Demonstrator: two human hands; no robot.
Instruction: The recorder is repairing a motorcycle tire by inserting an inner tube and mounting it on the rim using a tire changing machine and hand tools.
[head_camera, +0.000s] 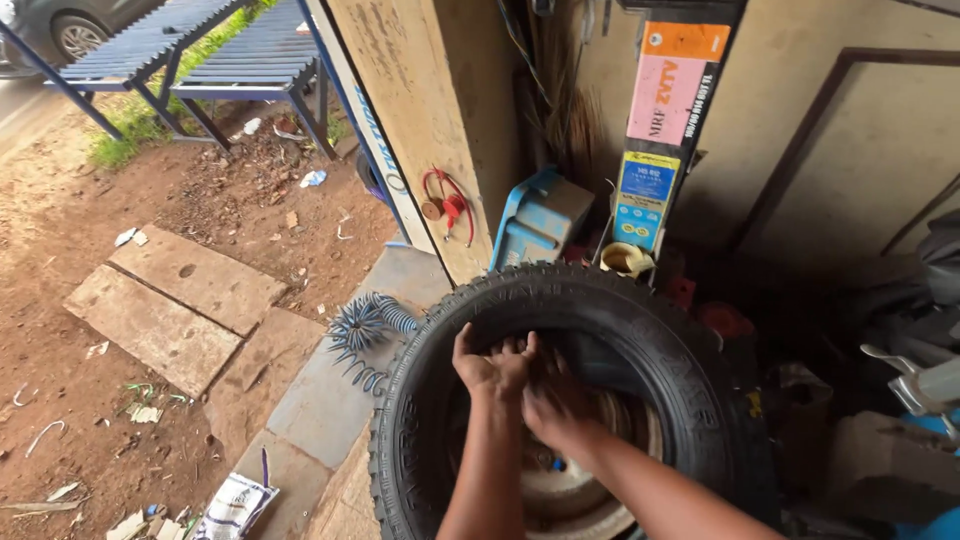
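A black knobby tyre (690, 350) stands upright in front of me, its opening facing me. Inside its lower half a pale metal wheel rim (580, 495) shows. My left hand (490, 365) curls its fingers over the tyre's upper inner edge. Beside it, my right hand (555, 400) reaches into the opening and presses against the inner edge; its fingers are partly hidden in the dark hollow. Both forearms come up from the bottom of the view and touch each other at the hands.
A blue coiled air hose (365, 325) lies left of the tyre on the stone slab. A blue metal box (540, 220) and a wooden board (430, 120) stand behind. Dirt ground with litter and flat slabs (170, 300) lies left; blue benches (200, 50) stand farther off.
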